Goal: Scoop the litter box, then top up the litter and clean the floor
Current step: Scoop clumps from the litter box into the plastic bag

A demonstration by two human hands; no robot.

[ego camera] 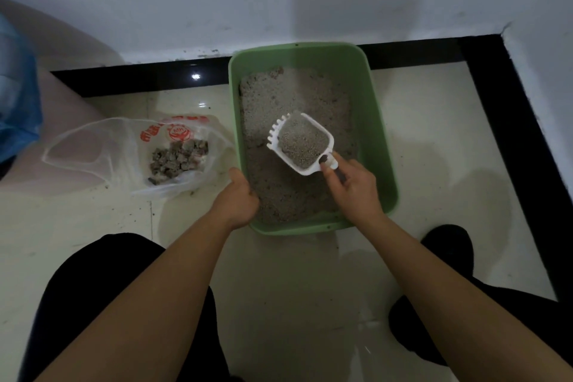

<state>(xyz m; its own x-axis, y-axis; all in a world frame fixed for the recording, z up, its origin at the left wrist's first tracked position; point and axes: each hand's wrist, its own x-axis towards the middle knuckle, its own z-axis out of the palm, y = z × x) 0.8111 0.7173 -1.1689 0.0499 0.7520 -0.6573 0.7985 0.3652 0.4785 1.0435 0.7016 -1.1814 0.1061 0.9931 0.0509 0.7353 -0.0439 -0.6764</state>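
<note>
A green litter box [379, 121] stands on the tiled floor against the wall, holding grey litter [279, 93]. My right hand [353, 189] grips the handle of a white slotted scoop [302, 141], which is heaped with litter and held above the box's middle. My left hand [240, 195] grips the box's near left rim, fingers curled over the edge. Left of the box lies an open clear plastic bag [102, 152] with red print, with a pile of grey clumps [178, 158] inside it.
A black skirting strip [502, 121] runs along the wall and turns down the right side. A blue bag [15, 102] shows at the far left edge. My dark-clad knees [102, 288] and a black shoe [446, 245] frame the pale floor [310, 288], which carries small specks.
</note>
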